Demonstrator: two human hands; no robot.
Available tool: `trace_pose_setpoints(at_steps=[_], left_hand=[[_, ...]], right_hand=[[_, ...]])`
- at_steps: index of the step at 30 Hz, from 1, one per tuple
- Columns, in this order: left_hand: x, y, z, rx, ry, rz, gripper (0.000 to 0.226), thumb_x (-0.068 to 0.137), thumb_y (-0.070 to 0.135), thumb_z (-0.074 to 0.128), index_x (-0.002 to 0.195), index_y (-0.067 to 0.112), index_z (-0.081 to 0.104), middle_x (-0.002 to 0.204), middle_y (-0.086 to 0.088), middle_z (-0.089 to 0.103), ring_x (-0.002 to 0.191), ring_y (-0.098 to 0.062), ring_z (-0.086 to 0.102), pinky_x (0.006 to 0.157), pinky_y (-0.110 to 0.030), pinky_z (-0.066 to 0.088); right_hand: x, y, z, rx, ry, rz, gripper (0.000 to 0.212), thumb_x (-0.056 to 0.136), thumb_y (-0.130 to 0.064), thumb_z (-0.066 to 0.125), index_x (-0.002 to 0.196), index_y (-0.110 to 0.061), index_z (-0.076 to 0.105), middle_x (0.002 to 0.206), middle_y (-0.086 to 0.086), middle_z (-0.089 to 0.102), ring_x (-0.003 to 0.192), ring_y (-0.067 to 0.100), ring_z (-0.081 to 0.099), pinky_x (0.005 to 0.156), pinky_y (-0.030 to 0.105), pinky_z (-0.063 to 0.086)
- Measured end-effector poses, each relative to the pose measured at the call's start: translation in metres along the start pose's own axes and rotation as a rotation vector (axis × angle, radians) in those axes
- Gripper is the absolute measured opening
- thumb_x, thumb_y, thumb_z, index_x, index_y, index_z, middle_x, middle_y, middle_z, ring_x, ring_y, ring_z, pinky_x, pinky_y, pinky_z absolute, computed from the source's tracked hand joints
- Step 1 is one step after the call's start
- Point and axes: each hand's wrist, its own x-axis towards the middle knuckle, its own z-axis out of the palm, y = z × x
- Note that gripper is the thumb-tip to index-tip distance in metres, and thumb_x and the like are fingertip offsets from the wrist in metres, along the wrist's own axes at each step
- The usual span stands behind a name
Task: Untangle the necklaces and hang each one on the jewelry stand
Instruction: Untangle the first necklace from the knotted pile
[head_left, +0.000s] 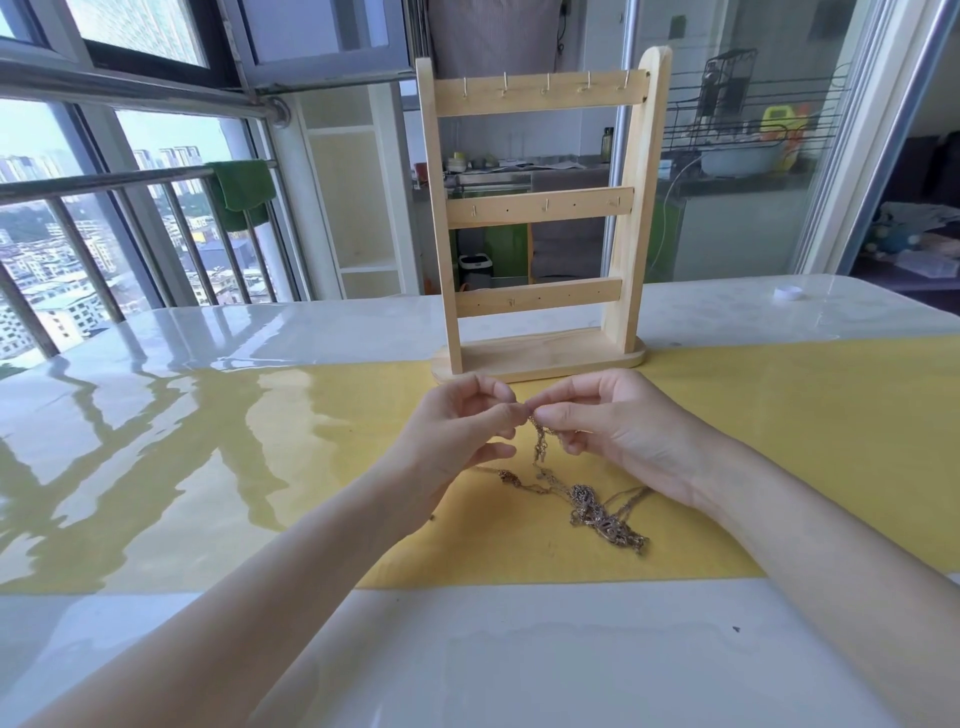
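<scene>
both hands meet just in front of the jewelry stand (540, 218), fingertips nearly touching; the left hand (457, 431) has its thumb and forefinger curled in a pinch on the top of the tangled necklaces (587, 506), and the right hand (608, 431) pinches the same lifted strand from the other side, its remaining fingers loosely bent; from that pinch a thin chain hangs down to the yellow mat (779, 441), where the rest of the tangle lies in a dark knotted clump below and between the two wrists, with one strand trailing left under the left hand; how many necklaces make up the clump cannot be told; the stand is upright at the far edge of the mat, a pale wooden frame with three crossbars carrying small hooks, none of them bearing a chain; the mat lies on a glossy white table (467, 649); a small white cap (788, 293) sits on the table far to the right
</scene>
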Motion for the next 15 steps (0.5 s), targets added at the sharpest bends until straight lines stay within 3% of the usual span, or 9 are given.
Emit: trace_pose_setpoints(at_steps=[7, 15], left_hand=[[0.0, -0.0013, 0.0007, 0.156, 0.02, 0.086, 0.013, 0.085, 0.004, 0.066, 0.08, 0.013, 0.058, 0.068, 0.007, 0.058, 0.062, -0.004, 0.055, 0.061, -0.018, 0.05], [-0.001, -0.0009, 0.0017, 0.198, -0.004, 0.088, 0.014, 0.091, 0.008, 0.058, 0.082, 0.014, 0.066, 0.065, 0.007, 0.064, 0.064, -0.004, 0.056, 0.064, -0.016, 0.05]], right_hand=[[-0.0013, 0.0012, 0.001, -0.122, 0.035, -0.055, 0.004, 0.084, -0.007, 0.068, 0.081, -0.008, 0.071, 0.055, -0.007, 0.058, 0.055, 0.009, 0.045, 0.059, 0.02, 0.042], [0.001, 0.0047, 0.0029, -0.108, 0.024, -0.04, 0.01, 0.088, -0.007, 0.063, 0.09, 0.001, 0.067, 0.06, -0.002, 0.053, 0.057, 0.01, 0.046, 0.056, 0.021, 0.041]])
